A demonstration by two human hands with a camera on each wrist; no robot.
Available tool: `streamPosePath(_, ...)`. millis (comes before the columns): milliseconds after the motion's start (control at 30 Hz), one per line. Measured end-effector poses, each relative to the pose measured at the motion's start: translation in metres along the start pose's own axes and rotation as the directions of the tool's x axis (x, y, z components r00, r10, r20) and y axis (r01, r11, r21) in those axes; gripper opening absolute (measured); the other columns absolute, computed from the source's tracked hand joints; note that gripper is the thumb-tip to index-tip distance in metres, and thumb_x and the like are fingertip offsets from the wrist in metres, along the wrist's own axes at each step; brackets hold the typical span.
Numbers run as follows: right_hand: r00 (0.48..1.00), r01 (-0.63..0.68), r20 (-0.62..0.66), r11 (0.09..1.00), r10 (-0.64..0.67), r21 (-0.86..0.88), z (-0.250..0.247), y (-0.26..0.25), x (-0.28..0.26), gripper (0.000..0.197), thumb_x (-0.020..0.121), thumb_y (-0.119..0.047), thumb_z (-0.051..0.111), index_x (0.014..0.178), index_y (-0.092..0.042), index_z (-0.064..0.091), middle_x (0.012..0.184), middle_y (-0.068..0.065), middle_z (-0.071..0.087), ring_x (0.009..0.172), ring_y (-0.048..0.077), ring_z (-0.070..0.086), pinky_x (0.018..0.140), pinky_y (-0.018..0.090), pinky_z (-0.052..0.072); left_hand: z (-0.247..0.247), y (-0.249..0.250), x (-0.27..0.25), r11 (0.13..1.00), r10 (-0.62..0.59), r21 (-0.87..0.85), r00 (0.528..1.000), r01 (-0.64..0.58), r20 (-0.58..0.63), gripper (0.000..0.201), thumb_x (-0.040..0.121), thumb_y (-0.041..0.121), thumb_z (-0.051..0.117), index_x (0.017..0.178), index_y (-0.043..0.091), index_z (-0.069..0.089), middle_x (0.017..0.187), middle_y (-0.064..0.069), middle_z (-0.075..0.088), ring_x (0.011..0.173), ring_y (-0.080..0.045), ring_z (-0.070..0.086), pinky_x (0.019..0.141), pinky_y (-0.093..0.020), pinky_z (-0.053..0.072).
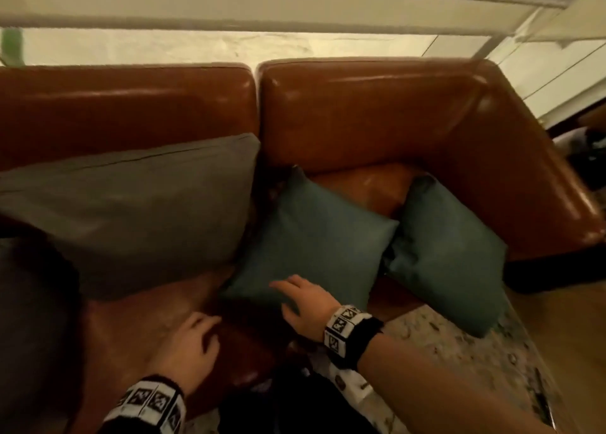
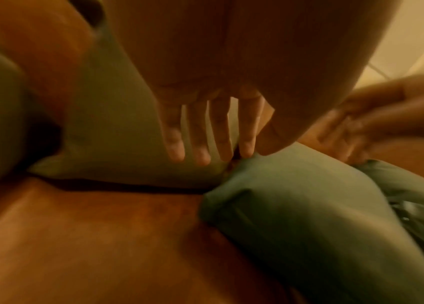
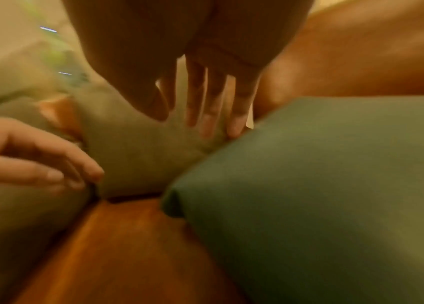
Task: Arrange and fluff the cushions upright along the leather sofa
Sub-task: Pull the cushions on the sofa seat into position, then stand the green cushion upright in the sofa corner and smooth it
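Observation:
A brown leather sofa (image 1: 377, 112) holds three cushions. A large grey cushion (image 1: 137, 210) leans on the left backrest. A teal cushion (image 1: 314, 243) lies tilted on the seat in the middle, and a second teal cushion (image 1: 449, 256) leans by the right armrest. My right hand (image 1: 295, 296) rests with spread fingers on the middle teal cushion's near edge. My left hand (image 1: 200, 328) hovers over the seat just left of it, with relaxed fingers holding nothing. In the wrist views the left hand's fingers (image 2: 174, 148) and the right hand's fingers (image 3: 213, 115) point down beside the teal cushion (image 2: 296, 205) (image 3: 335, 185).
The sofa's right armrest (image 1: 541, 171) bounds the seat. A patterned rug (image 1: 459, 351) and wooden floor (image 1: 574, 335) lie to the right. A white wall with a rail (image 1: 295, 23) runs behind the backrest. A dark grey shape (image 1: 32, 302) fills the lower left.

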State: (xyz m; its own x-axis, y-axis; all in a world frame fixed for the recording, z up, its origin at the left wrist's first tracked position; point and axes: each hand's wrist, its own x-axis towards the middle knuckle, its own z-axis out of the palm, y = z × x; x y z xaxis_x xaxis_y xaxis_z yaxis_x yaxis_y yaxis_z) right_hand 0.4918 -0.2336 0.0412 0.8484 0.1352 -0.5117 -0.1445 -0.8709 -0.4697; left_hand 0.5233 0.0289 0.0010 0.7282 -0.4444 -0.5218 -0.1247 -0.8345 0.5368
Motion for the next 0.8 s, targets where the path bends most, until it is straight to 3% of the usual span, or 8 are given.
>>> streamPosePath(133, 0.889, -0.438, 0.157, 0.899, 0.431, 0.015, -0.013, 0.108, -0.06, 0.048, 0.093, -0.035, 0.053, 0.14, -0.03, 0.047, 0.135, 0.005, 0.051, 0.124, 0.027, 0.053, 0.101, 0.031, 0.042, 0.0, 0.078, 0.078, 0.995, 0.069, -0.073, 0.997, -0.07, -0.016, 0.045, 0.092, 0.024, 0.058, 0.136, 0.017, 0.054, 0.133, -0.006, 0.051, 0.122, -0.025, 0.053, 0.107, -0.032, 0.038)
streamPosePath(333, 0.784, -0.619, -0.071, 0.785, 0.616, -0.023, -0.075, 0.226, -0.095, 0.047, 0.091, -0.026, 0.051, 0.137, -0.026, 0.049, 0.136, 0.003, 0.047, 0.128, 0.027, 0.046, 0.099, 0.037, 0.045, 0.016, 0.145, 0.225, 0.958, -0.235, -0.176, 0.972, 0.227, -0.026, 0.078, 0.089, 0.047, 0.058, 0.151, 0.014, 0.025, 0.154, -0.016, 0.032, 0.138, -0.038, 0.037, 0.115, -0.047, 0.031)
streamPosePath(400, 0.771, -0.632, -0.128, 0.774, 0.624, -0.033, -0.082, 0.264, -0.097, 0.065, 0.087, -0.037, 0.058, 0.147, -0.029, 0.034, 0.145, 0.004, 0.034, 0.137, 0.029, 0.032, 0.103, 0.044, 0.043, 0.03, 0.151, 0.259, 0.897, -0.389, -0.241, 0.921, 0.372, -0.029, 0.087, 0.086, 0.054, 0.059, 0.152, 0.013, 0.02, 0.154, -0.018, 0.033, 0.137, -0.042, 0.036, 0.114, -0.05, 0.03)
streamPosePath(467, 0.743, -0.669, -0.064, 0.741, 0.666, -0.062, -0.076, 0.302, -0.095, 0.102, 0.077, -0.055, 0.067, 0.153, -0.038, 0.002, 0.159, 0.001, 0.005, 0.148, 0.033, 0.004, 0.112, 0.059, 0.026, 0.045, 0.155, 0.276, 0.829, -0.515, -0.262, 0.857, 0.494, -0.013, 0.095, 0.082, 0.059, 0.062, 0.152, 0.011, 0.019, 0.152, -0.021, 0.034, 0.135, -0.046, 0.037, 0.113, -0.052, 0.031)
streamPosePath(567, 0.783, -0.617, -0.05, 0.764, 0.62, -0.19, -0.04, 0.345, -0.086, 0.137, 0.06, -0.067, 0.074, 0.146, -0.043, -0.029, 0.162, -0.001, -0.016, 0.147, 0.035, -0.02, 0.107, 0.074, 0.008, 0.051, 0.164, 0.279, 0.787, -0.598, -0.226, 0.799, 0.574, -0.054, 0.103, 0.073, 0.066, 0.068, 0.146, 0.005, 0.029, 0.145, -0.026, 0.039, 0.13, -0.048, 0.041, 0.109, -0.052, 0.035)
streamPosePath(633, 0.814, -0.58, -0.129, 0.786, 0.566, -0.215, -0.028, 0.362, -0.081, 0.145, 0.045, -0.051, 0.087, 0.154, -0.038, -0.008, 0.164, 0.003, -0.001, 0.149, 0.037, -0.006, 0.099, 0.078, 0.02, 0.043, 0.177, 0.275, 0.771, -0.617, -0.205, 0.787, 0.603, -0.009, 0.114, 0.056, 0.075, 0.073, 0.14, 0.005, 0.042, 0.138, -0.024, 0.049, 0.123, -0.045, 0.049, 0.106, -0.05, 0.039)
streamPosePath(700, 0.84, -0.534, -0.231, 0.82, 0.49, -0.205, -0.032, 0.381, -0.076, 0.132, 0.043, -0.028, 0.089, 0.154, -0.035, 0.018, 0.163, 0.004, 0.014, 0.147, 0.037, 0.012, 0.091, 0.074, 0.033, 0.032, 0.184, 0.265, 0.758, -0.607, -0.253, 0.792, 0.601, 0.062, 0.113, 0.03, 0.075, 0.078, 0.122, 0.012, 0.06, 0.12, -0.017, 0.064, 0.108, -0.038, 0.061, 0.1, -0.046, 0.046)
streamPosePath(800, 0.884, -0.439, -0.286, 0.866, 0.369, -0.24, -0.075, 0.404, -0.077, 0.126, 0.043, -0.023, 0.088, 0.152, -0.037, 0.026, 0.153, 0.004, 0.039, 0.14, 0.033, 0.037, 0.079, 0.064, 0.044, 0.02, 0.211, 0.24, 0.778, -0.602, -0.208, 0.798, 0.593, 0.023, 0.09, 0.024, 0.071, 0.086, 0.099, 0.027, 0.06, 0.112, -0.016, 0.063, 0.101, -0.037, 0.061, 0.098, -0.047, 0.048)
